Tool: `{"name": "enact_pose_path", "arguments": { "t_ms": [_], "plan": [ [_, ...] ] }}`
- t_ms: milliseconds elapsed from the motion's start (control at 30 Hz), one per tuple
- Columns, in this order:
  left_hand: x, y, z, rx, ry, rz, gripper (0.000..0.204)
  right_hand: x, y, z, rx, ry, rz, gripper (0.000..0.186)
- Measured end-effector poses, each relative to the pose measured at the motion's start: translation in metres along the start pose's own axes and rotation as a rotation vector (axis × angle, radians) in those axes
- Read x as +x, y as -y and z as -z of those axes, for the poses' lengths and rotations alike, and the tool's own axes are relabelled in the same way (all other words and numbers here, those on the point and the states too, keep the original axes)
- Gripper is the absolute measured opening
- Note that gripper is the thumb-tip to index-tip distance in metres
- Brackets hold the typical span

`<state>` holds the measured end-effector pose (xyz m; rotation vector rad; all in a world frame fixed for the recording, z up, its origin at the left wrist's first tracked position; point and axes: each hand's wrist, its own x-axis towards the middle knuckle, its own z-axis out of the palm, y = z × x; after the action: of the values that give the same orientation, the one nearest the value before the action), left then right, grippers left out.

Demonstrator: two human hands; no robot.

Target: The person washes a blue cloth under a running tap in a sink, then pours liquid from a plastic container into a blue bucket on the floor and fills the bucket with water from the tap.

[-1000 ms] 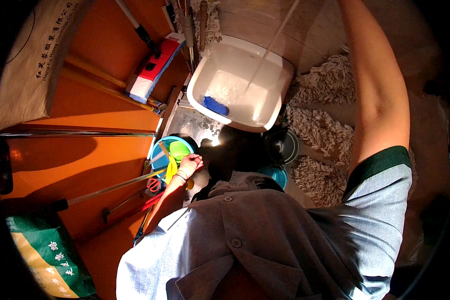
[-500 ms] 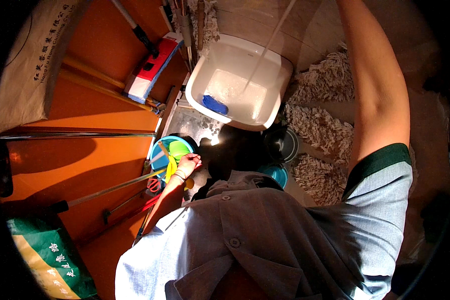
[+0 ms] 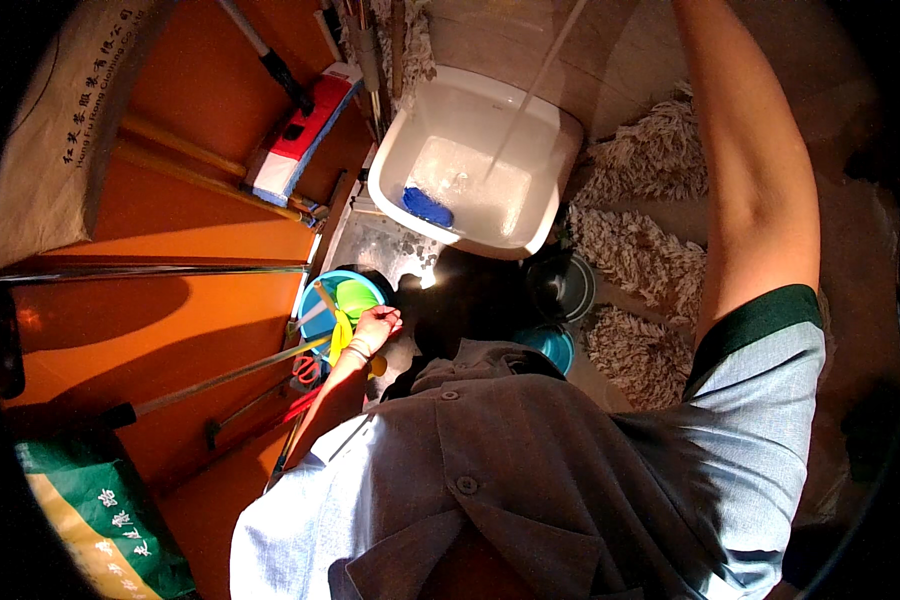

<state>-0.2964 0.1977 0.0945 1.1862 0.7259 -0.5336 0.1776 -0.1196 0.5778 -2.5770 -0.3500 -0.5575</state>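
My left hand (image 3: 377, 328) is by the rim of a blue bucket (image 3: 305, 300), its fingers curled together; what they hold, if anything, I cannot make out. Inside the bucket are a green rounded thing (image 3: 356, 297) and handles, and a yellow cloth-like piece (image 3: 342, 334) hangs beside my wrist. Raised along the right, my right arm (image 3: 760, 170) runs out past the top edge, so that hand is hidden. A thin stream of water (image 3: 535, 90) slants down into a white basin (image 3: 395, 195), where a blue brush-like thing (image 3: 427, 206) lies in shallow water.
Against the orange wall lean several poles and a red-and-white flat mop (image 3: 307, 130). Shaggy mop heads (image 3: 645, 255) lie right of the basin. A dark bucket (image 3: 565, 287) and a teal bowl (image 3: 550, 348) stand below it. A green-and-yellow bag (image 3: 100, 510) sits lower left, a cardboard box (image 3: 60, 150) upper left.
Hardly anything differs: the view has shifted very slightly. Both arms keep their places and the water still runs into the basin.
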Motion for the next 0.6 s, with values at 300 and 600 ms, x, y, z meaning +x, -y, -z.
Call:
{"name": "enact_pose_path", "arguments": {
  "t_ms": [300,600],
  "plan": [
    [0.004,0.008,0.005,0.021,0.0,-0.014,0.01,0.005,-0.003,-0.004,0.012,-0.008,0.03,0.031],
    [0.005,0.011,0.003,-0.014,0.01,-0.024,0.01,-0.003,0.002,0.003,-0.064,-0.043,0.074,0.03]
  ]
}}
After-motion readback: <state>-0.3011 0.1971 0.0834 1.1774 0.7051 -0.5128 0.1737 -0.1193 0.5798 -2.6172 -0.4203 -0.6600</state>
